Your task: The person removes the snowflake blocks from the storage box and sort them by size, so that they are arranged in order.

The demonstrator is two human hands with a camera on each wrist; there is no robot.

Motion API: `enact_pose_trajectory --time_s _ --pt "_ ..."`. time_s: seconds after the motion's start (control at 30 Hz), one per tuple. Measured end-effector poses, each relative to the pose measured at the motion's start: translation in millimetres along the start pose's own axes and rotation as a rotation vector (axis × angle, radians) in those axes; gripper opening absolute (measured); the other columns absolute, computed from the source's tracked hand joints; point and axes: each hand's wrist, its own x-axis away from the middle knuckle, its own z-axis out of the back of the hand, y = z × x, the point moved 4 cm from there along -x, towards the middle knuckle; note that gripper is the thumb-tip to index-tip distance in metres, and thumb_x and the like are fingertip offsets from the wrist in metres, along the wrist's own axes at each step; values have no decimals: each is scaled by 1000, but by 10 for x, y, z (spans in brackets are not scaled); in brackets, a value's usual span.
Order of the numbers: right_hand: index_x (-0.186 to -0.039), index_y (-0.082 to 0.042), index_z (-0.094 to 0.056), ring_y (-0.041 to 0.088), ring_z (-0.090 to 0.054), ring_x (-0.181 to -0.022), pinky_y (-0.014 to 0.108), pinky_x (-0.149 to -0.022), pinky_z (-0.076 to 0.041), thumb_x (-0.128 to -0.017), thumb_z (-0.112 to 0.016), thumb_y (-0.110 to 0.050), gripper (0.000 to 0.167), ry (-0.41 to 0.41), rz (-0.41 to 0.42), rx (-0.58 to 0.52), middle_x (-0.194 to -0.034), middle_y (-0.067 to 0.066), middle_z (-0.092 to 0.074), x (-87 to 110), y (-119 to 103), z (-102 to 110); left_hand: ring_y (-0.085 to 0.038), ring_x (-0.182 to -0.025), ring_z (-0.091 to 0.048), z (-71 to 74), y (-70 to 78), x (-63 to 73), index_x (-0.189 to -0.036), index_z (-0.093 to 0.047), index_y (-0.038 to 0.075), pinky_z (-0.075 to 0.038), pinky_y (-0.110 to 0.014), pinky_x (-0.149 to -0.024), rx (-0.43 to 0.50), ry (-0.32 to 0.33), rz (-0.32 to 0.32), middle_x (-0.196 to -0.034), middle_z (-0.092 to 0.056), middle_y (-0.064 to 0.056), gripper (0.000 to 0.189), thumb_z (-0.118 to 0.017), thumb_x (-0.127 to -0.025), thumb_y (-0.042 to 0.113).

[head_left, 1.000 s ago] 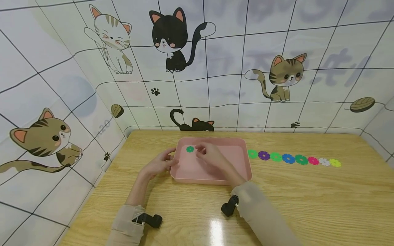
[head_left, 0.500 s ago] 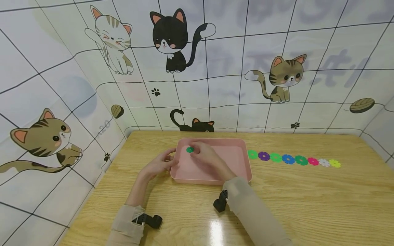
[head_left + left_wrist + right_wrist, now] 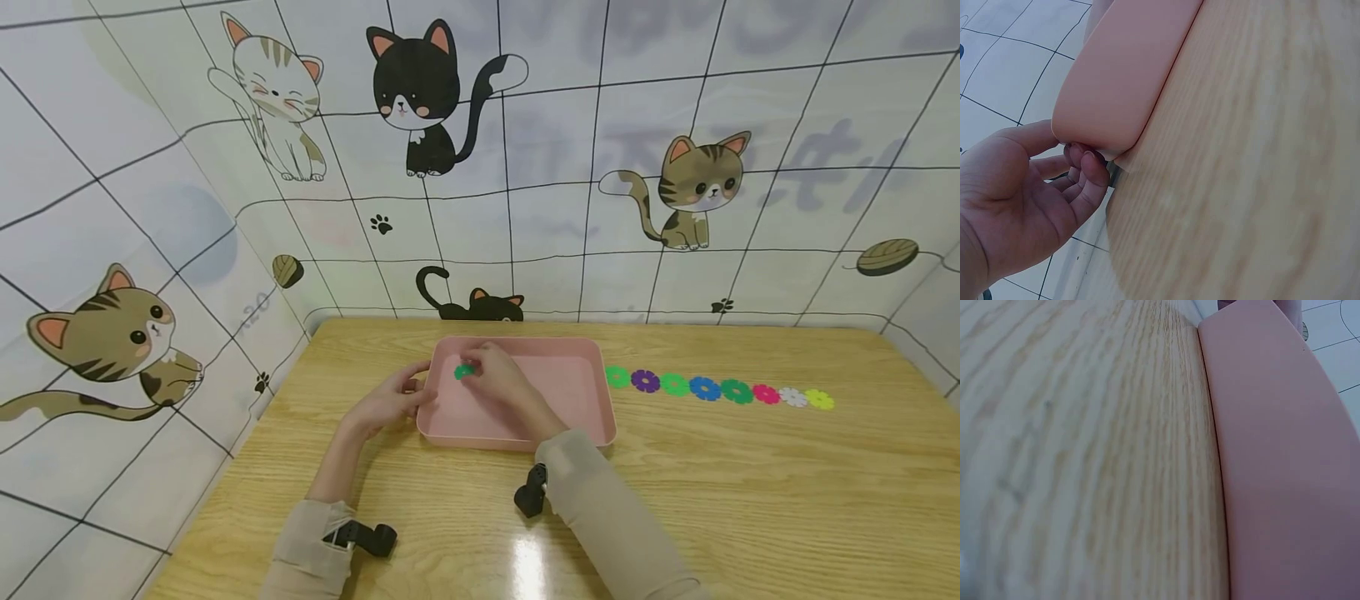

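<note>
A shallow pink tray rests on the wooden table. My left hand holds its left end; in the left wrist view that hand has one digit along the tray wall and the other fingers curled against the corner. Inside the tray, at its left part, my right hand pinches a green flower-shaped plastic disc, which looks tilted. The fingertips partly cover the disc. Only the tray's outer wall and the table show in the right wrist view, not the right hand's grip.
Right of the tray, several flower-shaped discs lie in a row on the table: from a light green disc beside the tray, past a purple disc and a blue disc, to a yellow disc. A cat-patterned wall stands behind.
My right hand has moved left to the green disc and taken it between the fingertips. The disc has shifted slightly nearer and tilted. My left hand stays on the tray.
</note>
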Motion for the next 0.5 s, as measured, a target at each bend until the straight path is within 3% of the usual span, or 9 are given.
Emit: enact_pose_trajectory --time_s 0.27,0.5 --pt "-105 -4 -70 21 -59 -93 36 -86 -51 -91 -77 -12 18 2 -56 -56 -99 7 -65 -4 33 -26 -17 -75 -54 -1 -17 -4 -159 -25 4 -47 -30 -69 -5 5 0 -108 -55 -15 62 -55 -105 11" --pt "-103 -8 -61 19 -59 -90 36 -86 -49 -90 -78 -11 21 32 -105 -114 -95 4 -64 31 32 -8 -17 -75 -54 -2 -20 -11 -159 -26 4 -46 -30 -69 -15 14 2 -106 -55 -15 61 -55 -105 10"
